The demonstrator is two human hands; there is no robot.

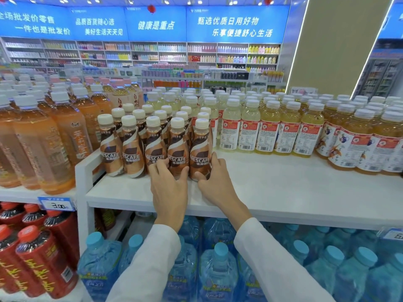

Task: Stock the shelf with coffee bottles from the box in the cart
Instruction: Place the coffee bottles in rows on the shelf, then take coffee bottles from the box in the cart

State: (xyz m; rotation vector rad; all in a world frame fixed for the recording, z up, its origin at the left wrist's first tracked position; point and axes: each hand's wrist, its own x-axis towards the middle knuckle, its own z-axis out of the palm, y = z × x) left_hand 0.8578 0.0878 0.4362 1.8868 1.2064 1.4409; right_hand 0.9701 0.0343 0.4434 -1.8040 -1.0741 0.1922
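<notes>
Coffee bottles [133, 153] stand in a tight block at the left end of the top shelf [283, 186], 5 across the front, labels facing out, with more rows behind. My left hand [169, 188] is wrapped round the 4th bottle [177, 138] low on its body, thumb on one side, fingers wedged into the gap beside the 3rd. My right hand [214, 179] clasps the 5th bottle [201, 140] the same way, thumb across the front, fingers round its outer side. Both bottles stand on the shelf, touching their neighbours. I judge the low grip is there to slide and square them into line with the front row rather than lift them, and to keep the labels forward. The block sits against the shelf's white end panel, with tea bottles [43, 138] beyond it on the left and yellow drinks [268, 127] just to the right, so the coffee fills its own lane between them. Bare shelf lies in front of the yellow drinks. Water jugs [218, 269] fill the tier below my sleeves. The box and cart are out of view, so I cannot tell how much stock is left to place.
</notes>
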